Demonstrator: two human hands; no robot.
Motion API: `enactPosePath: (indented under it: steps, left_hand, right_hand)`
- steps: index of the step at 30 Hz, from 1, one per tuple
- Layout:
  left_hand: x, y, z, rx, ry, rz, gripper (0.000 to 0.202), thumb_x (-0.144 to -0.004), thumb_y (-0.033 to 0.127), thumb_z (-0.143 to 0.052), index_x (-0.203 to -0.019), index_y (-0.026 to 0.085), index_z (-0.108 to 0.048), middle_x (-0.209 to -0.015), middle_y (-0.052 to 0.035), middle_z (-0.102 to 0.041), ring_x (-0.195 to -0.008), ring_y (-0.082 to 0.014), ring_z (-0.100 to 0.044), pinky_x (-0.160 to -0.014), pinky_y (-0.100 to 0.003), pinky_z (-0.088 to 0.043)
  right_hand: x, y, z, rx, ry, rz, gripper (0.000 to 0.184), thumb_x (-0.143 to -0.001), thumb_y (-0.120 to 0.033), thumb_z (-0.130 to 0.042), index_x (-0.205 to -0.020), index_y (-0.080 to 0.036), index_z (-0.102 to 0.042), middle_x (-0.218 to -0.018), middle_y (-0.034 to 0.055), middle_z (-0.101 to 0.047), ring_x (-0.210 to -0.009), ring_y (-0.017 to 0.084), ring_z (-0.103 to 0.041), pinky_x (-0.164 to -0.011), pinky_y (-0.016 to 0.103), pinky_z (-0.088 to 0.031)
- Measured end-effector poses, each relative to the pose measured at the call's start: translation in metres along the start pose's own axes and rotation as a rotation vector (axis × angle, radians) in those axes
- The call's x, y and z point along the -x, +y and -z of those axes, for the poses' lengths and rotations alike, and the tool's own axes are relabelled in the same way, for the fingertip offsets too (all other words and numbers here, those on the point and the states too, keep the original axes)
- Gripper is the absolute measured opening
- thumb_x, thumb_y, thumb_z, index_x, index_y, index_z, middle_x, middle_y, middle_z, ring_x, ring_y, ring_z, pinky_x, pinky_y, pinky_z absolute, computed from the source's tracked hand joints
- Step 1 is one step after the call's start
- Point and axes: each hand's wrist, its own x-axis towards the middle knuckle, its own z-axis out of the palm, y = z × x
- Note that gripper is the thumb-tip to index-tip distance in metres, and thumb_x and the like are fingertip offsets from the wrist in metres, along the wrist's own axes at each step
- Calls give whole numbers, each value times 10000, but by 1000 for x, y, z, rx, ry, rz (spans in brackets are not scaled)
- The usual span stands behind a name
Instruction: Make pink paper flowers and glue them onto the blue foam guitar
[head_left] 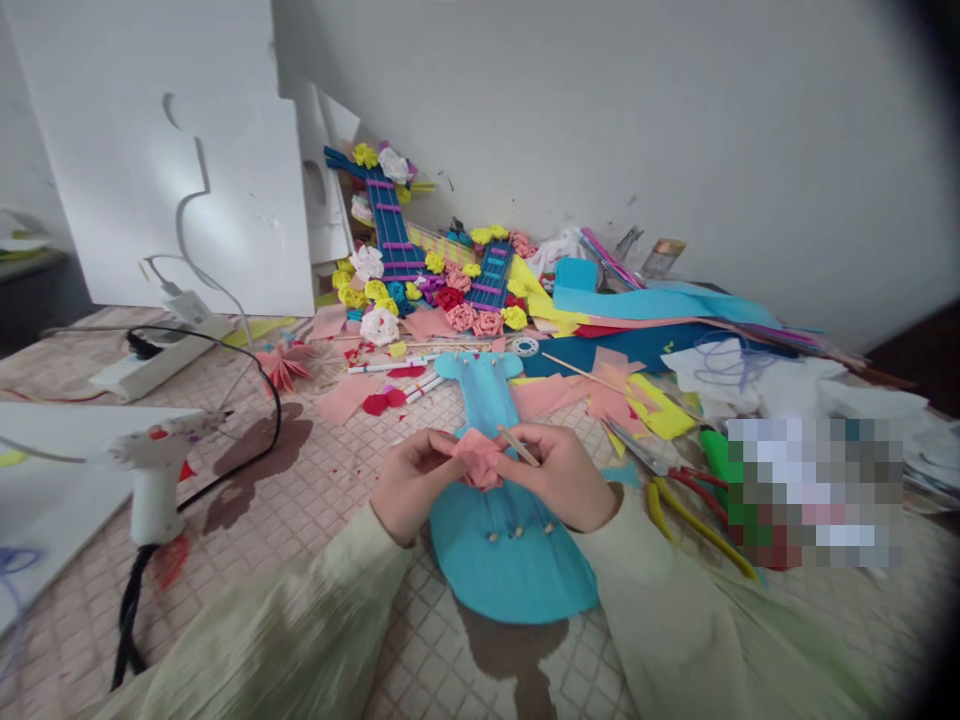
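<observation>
Head camera: I am monitoring two bare hands working over the near middle of a patterned tabletop point(330, 470). The left hand point(412, 480) is holding a pink paper flower point(480, 462) by its left side, the thumb and fingers standing narrow in a pinch. The right hand point(562, 475) is gripping the flower's right side, also narrow, and is carrying a short pale stick point(519, 447) between its fingers. The flower is sitting between the two sets of fingertips, in front of a light-blue guitar-shaped piece point(517, 585); I cannot tell whether the two are touching. The guitar-shaped piece is lying with its neck pointing away from the person and its rounded body nearest, small pegs projecting from the body.

To the left, a white glue gun point(154, 480) is standing with its nozzle pointing right, and a power strip point(161, 360) is lying behind it. Behind the hands, dark-blue guitar shapes point(394, 225) are leaning among coloured paper flowers point(379, 325). To the right, scissors point(637, 445) and a yellow-handled tool point(705, 535) are lying near the right forearm. Beyond the scissors, yellow paper point(664, 405) is resting beside pink scraps.
</observation>
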Motion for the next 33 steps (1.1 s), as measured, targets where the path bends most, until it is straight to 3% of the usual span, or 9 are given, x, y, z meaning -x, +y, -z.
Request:
enactPosePath:
  steps: [9,16,22,25,33]
  left_hand:
    - [-1,2,4,5,-40,38,203,-540,247,-734,-599,125,-583,-605,-4,-647,-580,-122,-608,-595,-248,-489]
    - [0,4,1,-169,-176,51,247,-605,297,-686,-747,116,-597,-693,-53,-653,-662,-174,-612,-649,-316,-484]
    - [-1,-2,2,-57,-137,75,227,-584,298,-701,-651,122,-574,-633,-15,-629,-599,-126,-588,-604,-262,-467]
    - [-1,-1,2,-5,-119,93,257,-557,315,-715,-619,123,-555,-580,6,-608,-550,-100,-566,-562,-229,-453]
    - [1,5,-1,-43,-134,81,228,-577,305,-695,-653,118,-589,-612,2,-605,-578,-100,-558,-571,-221,-446]
  right_hand:
    - [-1,-2,4,2,-22,34,180,-685,-329,-612,-677,-151,-634,-623,26,-650,-583,143,-576,-512,240,-427]
    - [0,0,1,-47,-50,31,177,-698,-331,-594,-725,-159,-618,-612,22,-643,-538,138,-576,-471,236,-423]
    - [-1,-3,4,-6,-28,6,176,-688,-311,-595,-713,-138,-607,-648,35,-633,-552,128,-551,-487,233,-399]
    - [-1,-4,6,6,-34,5,186,-692,-320,-587,-700,-135,-604,-576,16,-600,-486,106,-501,-445,222,-357]
    - [-1,-1,5,-10,-31,7,181,-685,-317,-593,-708,-137,-600,-579,5,-582,-484,96,-477,-454,221,-351]
